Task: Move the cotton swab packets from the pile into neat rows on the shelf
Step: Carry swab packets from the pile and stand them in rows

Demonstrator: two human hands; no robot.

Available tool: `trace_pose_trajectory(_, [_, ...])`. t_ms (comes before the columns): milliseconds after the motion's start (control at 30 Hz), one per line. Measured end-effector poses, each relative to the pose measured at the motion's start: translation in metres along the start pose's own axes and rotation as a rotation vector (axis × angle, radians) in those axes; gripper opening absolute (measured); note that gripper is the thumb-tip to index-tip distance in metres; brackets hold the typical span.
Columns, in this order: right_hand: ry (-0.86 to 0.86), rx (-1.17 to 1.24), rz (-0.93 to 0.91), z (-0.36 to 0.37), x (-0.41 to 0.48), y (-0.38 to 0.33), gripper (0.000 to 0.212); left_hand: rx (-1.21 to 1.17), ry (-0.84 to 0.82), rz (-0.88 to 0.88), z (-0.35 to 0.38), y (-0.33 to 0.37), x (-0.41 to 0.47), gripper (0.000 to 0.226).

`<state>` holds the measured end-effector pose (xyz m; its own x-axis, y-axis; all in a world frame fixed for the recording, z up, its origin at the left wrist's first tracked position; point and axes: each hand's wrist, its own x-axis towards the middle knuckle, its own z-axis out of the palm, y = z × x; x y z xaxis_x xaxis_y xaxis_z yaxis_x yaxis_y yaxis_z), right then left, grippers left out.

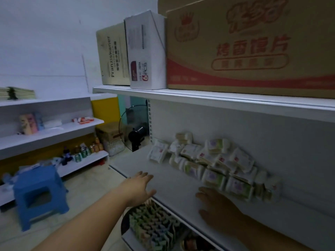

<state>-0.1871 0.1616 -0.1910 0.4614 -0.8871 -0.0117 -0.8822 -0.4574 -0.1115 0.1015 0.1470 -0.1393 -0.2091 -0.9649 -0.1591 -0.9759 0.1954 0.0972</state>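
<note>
1. Reaching in from the bottom edge, the left hand (138, 187) stretches over the front lip of the white shelf (163, 178), fingers spread flat and wide, gripping nothing.
2. To its right, the right hand (217, 209) lies in shadow low over the same shelf board, palm down, fingers extended and loosely apart, empty; its fingertips sit just beside the nearest green-and-purple packets, though contact cannot be made out.
3. Below the shelf edge, between the two forearms, a lower level holds tightly packed small goods (154, 225) in green, blue and cream, standing in rows.
4. Against the back panel lies the pile of cotton swab packets (213, 165), a loose slanting heap running from the left-middle of the shelf toward the right; some carry purple-green labels, others white with a red mark. Several lean on one another, none in a tidy row.
5. One white packet (157, 151) stands slightly apart at the pile's left end.
6. On the level above rest a large brown carton with red print (253, 46), a white box (146, 51) and a beige box (112, 55) side by side.
7. Farther left on the floor is a blue plastic stool (39, 198), and beyond it further white shelving with bottles (85, 151).
</note>
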Motion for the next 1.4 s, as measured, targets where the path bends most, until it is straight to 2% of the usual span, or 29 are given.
trace_pose_trajectory(167, [0.023, 0.104, 0.064, 0.008, 0.051, -0.041, 0.05, -0.117, -0.006, 0.06, 0.007, -0.054, 0.046, 0.069])
trace_pose_trajectory(267, [0.039, 0.121, 0.066, 0.015, 0.074, -0.054, 0.043, -0.212, 0.041, 0.089, 0.015, -0.069, 0.068, 0.066])
trace_pose_trajectory(367, [0.09, 0.15, 0.105, 0.014, 0.107, -0.061, 0.044, -0.253, 0.134, 0.098, 0.016, -0.083, 0.099, 0.063])
trace_pose_trajectory(500, [0.166, 0.155, 0.103, 0.019, 0.154, -0.069, 0.038, -0.413, 0.186, -0.005, 0.011, -0.098, 0.146, 0.067])
trace_pose_trajectory(600, [0.247, 0.203, 0.121, 0.028, 0.183, -0.076, 0.033, -0.577, 0.197, -0.098, 0.012, -0.099, 0.177, 0.078])
trace_pose_trajectory(667, [0.314, 0.242, 0.137, 0.029, 0.2, -0.079, 0.031, -0.575, 0.218, -0.124, 0.015, -0.098, 0.198, 0.08])
trace_pose_trajectory(800, [0.534, 0.259, 0.131, 0.008, 0.231, -0.081, 0.021, -0.577, 0.296, -0.043, 0.018, -0.089, 0.221, 0.048])
trace_pose_trajectory(867, [0.665, 0.287, 0.122, -0.007, 0.244, -0.079, 0.012, -0.677, 0.301, -0.05, 0.018, -0.091, 0.225, 0.037])
trace_pose_trajectory(967, [0.772, 0.293, 0.139, -0.028, 0.263, -0.069, 0.017, -0.895, 0.23, 0.004, 0.014, -0.115, 0.231, 0.023])
trace_pose_trajectory(1067, [0.614, 0.193, 0.214, -0.035, 0.285, -0.062, 0.04, -1.421, 0.196, 0.021, 0.01, -0.154, 0.238, 0.025])
trace_pose_trajectory(1133, [0.49, 0.097, 0.263, -0.03, 0.302, -0.062, 0.054, -1.84, 0.101, 0.007, 0.012, -0.169, 0.247, 0.032])
trace_pose_trajectory(1167, [0.447, 0.043, 0.306, -0.027, 0.311, -0.063, 0.059, -1.969, 0.04, 0.01, 0.012, -0.171, 0.251, 0.03])
trace_pose_trajectory(1267, [0.315, -0.142, 0.463, -0.02, 0.328, -0.068, 0.063, -2.027, -0.042, 0.001, 0.011, -0.172, 0.258, 0.031])
trace_pose_trajectory(1400, [0.276, -0.264, 0.53, -0.017, 0.335, -0.079, 0.047, -2.043, -0.172, 0.063, 0.008, -0.177, 0.258, 0.034])
